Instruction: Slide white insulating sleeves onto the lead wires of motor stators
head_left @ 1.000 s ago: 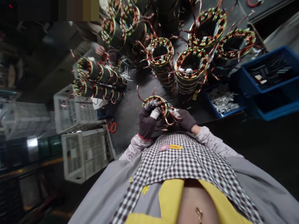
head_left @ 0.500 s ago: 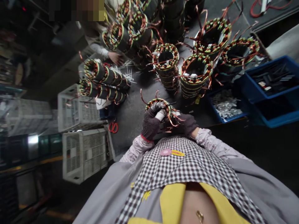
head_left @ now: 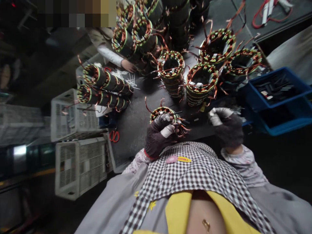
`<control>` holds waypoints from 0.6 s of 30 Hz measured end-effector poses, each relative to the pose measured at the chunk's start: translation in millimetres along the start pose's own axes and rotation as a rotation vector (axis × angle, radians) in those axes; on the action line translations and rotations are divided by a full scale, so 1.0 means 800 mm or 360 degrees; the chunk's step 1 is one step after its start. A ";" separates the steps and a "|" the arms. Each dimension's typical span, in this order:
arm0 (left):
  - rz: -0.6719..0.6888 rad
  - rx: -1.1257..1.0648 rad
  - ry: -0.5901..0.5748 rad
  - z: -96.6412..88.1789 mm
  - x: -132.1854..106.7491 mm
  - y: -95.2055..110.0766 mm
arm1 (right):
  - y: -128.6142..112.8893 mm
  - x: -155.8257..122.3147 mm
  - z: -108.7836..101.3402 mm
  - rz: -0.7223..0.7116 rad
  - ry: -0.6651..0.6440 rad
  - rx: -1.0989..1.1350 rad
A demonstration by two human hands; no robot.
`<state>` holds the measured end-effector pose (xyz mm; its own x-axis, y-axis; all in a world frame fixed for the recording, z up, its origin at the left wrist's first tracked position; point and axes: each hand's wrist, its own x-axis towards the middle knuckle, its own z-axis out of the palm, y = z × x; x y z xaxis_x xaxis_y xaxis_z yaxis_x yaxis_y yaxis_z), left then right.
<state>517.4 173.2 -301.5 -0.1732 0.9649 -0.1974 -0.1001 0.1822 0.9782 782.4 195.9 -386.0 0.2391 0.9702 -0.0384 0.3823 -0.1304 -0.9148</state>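
A small stator (head_left: 156, 113) with copper windings stands on the dark table close to the apron. My left hand (head_left: 159, 131), in a dark glove with white-wrapped fingertips, is closed on its near rim. Black sleeves (head_left: 179, 112) and loose copper wire ends (head_left: 183, 130) stick out to the right of that hand. Well apart from the stator, my right hand (head_left: 226, 126) hangs over the table's front edge, before the blue bins. Its wrapped thumb and fingers are pinched together; whether anything small is between them is hidden.
Stacked stators (head_left: 170, 74) stand beyond, with more lying at left (head_left: 102, 97). Blue bins (head_left: 270, 104) are at right, white crates (head_left: 80, 165) at left. Red-handled scissors (head_left: 114, 136) lie on the table's left side. A co-worker's hand (head_left: 128, 65) rests near white strips (head_left: 131, 81).
My right hand has left the stator and moved right towards the blue bins. My left hand stays on the stator. The view has shifted slightly, and the co-worker's arm reaches further in.
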 end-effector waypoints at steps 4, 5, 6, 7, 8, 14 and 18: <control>-0.0073 0.0047 -0.0077 0.015 0.011 0.006 | 0.020 0.022 -0.021 0.0162 0.0176 -0.0452; -0.0128 0.0049 -0.0094 0.019 0.013 0.006 | 0.020 0.018 -0.023 0.0134 0.0134 -0.0413; -0.0190 0.0044 -0.0111 0.023 0.014 0.006 | 0.015 0.011 -0.023 0.0076 0.0050 -0.0291; -0.0246 0.0037 -0.0127 0.027 0.013 0.007 | 0.006 0.002 -0.020 0.0008 -0.0081 -0.0105; -0.0282 0.0035 -0.0142 0.031 0.012 0.007 | -0.007 -0.007 -0.015 -0.0055 -0.0249 0.0109; -0.0118 0.0122 -0.0150 0.035 0.002 0.007 | -0.080 -0.014 0.013 -0.0433 -0.0743 0.0662; 0.0189 0.0274 0.0462 -0.001 0.016 0.002 | -0.050 0.002 0.017 -0.0128 -0.0549 0.0709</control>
<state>513.9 185.5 -302.4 -0.4474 0.8917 -0.0680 0.0997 0.1253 0.9871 755.1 205.6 -355.4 -0.1093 0.9938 -0.0223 -0.0444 -0.0272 -0.9986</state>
